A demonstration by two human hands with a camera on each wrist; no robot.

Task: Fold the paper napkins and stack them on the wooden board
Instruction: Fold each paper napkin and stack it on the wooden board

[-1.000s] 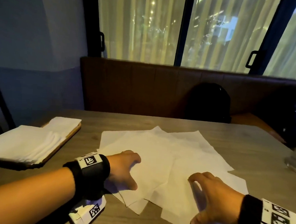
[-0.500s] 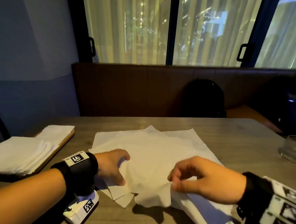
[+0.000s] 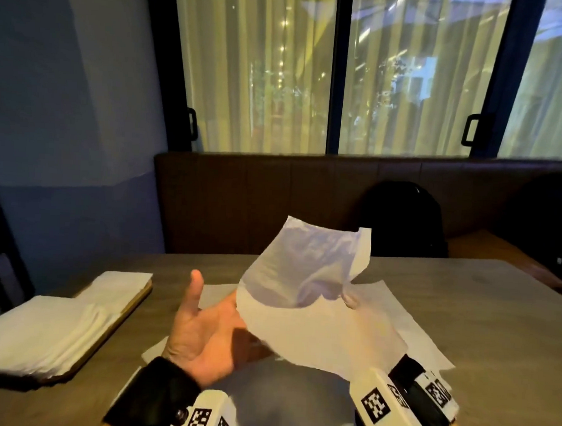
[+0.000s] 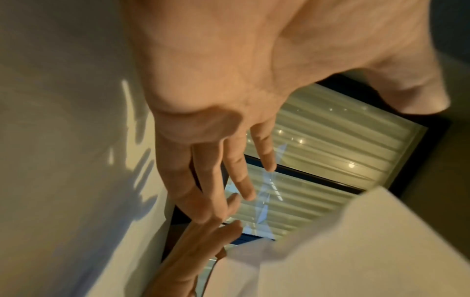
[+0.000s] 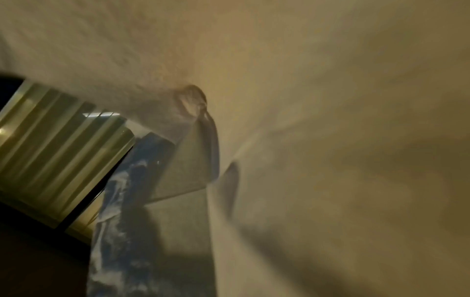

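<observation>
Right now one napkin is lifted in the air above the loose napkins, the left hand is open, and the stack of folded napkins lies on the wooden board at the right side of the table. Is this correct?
Not quite. The head view shows the stack of folded napkins on the wooden board at the left side of the table, not the right. The rest holds: the lifted napkin is above the loose napkins, and the left hand is open.

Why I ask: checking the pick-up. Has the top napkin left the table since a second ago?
Yes. The napkin has risen off the pile on the table, now reaching the bench back.
</observation>
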